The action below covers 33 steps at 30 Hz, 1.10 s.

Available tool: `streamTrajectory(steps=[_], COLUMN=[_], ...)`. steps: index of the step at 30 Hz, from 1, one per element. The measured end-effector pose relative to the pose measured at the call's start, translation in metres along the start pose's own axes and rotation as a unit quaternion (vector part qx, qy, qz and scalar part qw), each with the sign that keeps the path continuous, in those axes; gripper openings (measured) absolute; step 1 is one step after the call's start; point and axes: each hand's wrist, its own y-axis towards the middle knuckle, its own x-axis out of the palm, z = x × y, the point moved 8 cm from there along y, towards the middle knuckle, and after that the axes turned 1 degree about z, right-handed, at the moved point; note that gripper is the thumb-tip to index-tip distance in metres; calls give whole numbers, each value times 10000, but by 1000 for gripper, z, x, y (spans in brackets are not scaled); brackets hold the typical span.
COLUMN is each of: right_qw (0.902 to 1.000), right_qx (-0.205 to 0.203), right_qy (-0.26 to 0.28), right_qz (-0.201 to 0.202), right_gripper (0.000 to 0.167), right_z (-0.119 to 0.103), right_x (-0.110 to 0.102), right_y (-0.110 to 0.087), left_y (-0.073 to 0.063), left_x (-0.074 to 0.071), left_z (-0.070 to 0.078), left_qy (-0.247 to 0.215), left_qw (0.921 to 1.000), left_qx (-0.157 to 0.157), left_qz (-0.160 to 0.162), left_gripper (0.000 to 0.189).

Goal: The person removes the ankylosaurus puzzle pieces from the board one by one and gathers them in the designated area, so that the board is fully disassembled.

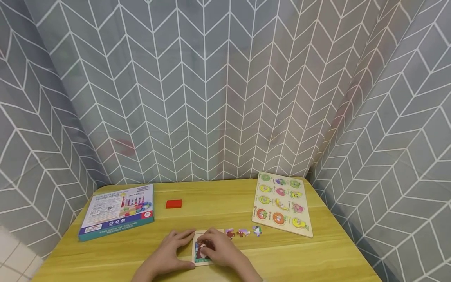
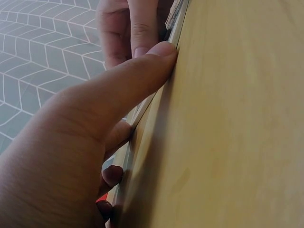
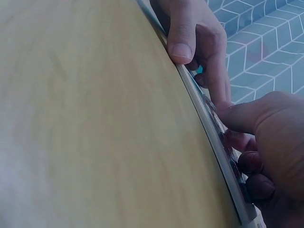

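Observation:
A small wooden jigsaw tray (image 1: 194, 258) with a pale rim and a dark, colourful picture lies at the table's near middle. My left hand (image 1: 169, 252) holds it at the left side, thumb along the near edge and a finger by the far corner. In the left wrist view the left thumb (image 2: 161, 51) presses on the rim. My right hand (image 1: 222, 248) bends over the picture, thumb and fingertips on its surface; whether a piece is between them is hidden. Loose puzzle pieces (image 1: 243, 233) lie right of the tray, past the right hand.
A boxed toy set (image 1: 118, 211) lies at the table's left. Behind the hands is a red block (image 1: 174, 203). A fruit puzzle board (image 1: 282, 203) lies at the right back. A patterned grey curtain (image 1: 211, 98) hangs behind the wooden table (image 1: 299, 258).

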Motion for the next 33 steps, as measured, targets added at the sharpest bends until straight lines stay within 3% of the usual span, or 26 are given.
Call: streamTrajectory(steps=[10,25,33], right_qw=[9992,9982,9970], right_qx=[-8,140,87], right_qy=[410,576,731], right_qz=[33,36,256], right_gripper=[22,24,26], right_z=[1,-4,-10], right_x=[0,-9,-22], right_y=[2,5,6], left_y=[-2,-1,1], left_x=[0,1,1], left_z=[-1,-2,-1], left_qy=[-5,-184,-220], left_qw=[9999,9993,9993], left_qx=[-127,-257,-255], left_qz=[-81,-203,-177], left_gripper=[100,100,100])
